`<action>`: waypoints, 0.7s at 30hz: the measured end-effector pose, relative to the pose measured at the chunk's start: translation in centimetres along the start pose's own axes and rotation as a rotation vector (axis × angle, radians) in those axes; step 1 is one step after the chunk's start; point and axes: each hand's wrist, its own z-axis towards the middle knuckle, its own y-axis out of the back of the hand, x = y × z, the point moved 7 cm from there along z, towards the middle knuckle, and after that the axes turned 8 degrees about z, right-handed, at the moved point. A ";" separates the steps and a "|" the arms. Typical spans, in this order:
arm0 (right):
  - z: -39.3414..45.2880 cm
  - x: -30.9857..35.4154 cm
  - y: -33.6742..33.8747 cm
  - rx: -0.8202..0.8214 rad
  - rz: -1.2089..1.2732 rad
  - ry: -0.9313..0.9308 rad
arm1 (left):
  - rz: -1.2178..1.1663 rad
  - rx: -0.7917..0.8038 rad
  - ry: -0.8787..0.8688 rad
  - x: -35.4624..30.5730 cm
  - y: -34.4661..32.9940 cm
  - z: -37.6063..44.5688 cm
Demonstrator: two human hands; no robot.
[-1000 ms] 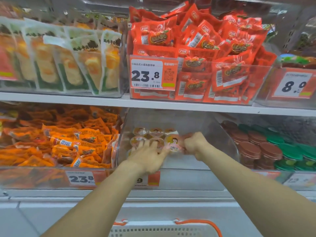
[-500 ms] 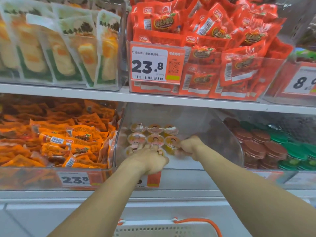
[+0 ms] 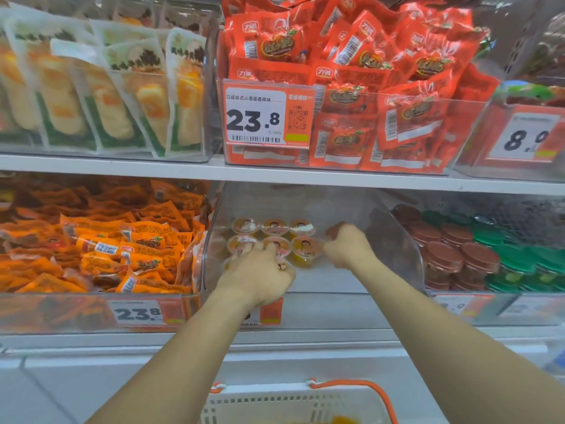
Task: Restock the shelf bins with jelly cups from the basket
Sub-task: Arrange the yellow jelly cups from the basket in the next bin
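Observation:
Several jelly cups (image 3: 274,227) with cartoon lids stand in rows at the left of a clear shelf bin (image 3: 400,240) on the lower shelf. My left hand (image 3: 260,272) reaches into the bin, fingers curled down over the front row and closed around one jelly cup (image 3: 283,266) that peeks out beside my fingers. My right hand (image 3: 348,247) is a loose fist just right of the rows, its thumb against the side of an orange jelly cup (image 3: 305,249) that stands on the bin floor. The white basket (image 3: 290,403) with orange handles sits below at the frame's bottom edge.
Orange snack packets (image 3: 122,249) fill the bin to the left. Brown- and green-lidded cups (image 3: 477,255) are stacked in the bin to the right. The upper shelf (image 3: 275,174) holds red packets (image 3: 382,96) and pale pouches (image 3: 107,96) close above my hands. Price tags line the bin fronts.
My right hand has set the orange cup down at the right end of the second row and eased slightly right of it. My left hand stays curled over the front row.

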 end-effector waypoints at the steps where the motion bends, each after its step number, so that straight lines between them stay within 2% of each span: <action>1: -1.4 1.0 1.1 -0.058 0.027 0.093 | 0.013 -0.076 -0.031 -0.2 0.6 -0.5; 5: -8.1 3.9 3.4 -0.258 0.264 0.405 | 0.002 -0.359 -0.304 -1.8 2.8 -2.6; 9: -13.8 2.8 2.6 -0.390 0.514 0.609 | -0.184 -0.881 -0.540 -2.7 4.8 -9.3; 11: -15.1 0.8 1.1 -0.397 0.604 0.621 | -0.218 -0.937 -0.600 -2.9 3.4 -12.2; 13: -16.2 -1.2 -0.9 -0.348 0.612 0.616 | -0.236 -0.876 -0.609 -2.9 0.5 -13.6; 16: -18.1 -4.0 -4.5 -0.215 0.496 0.632 | -0.274 -0.656 -0.519 -2.0 -5.9 -14.6; 18: -18.9 -6.6 -7.3 -0.086 0.393 0.593 | -0.251 -0.398 -0.374 -0.1 -12.1 -14.7; 21: -19.3 -11.9 -12.5 0.212 0.147 0.439 | 0.001 0.073 -0.057 5.4 -22.2 -15.5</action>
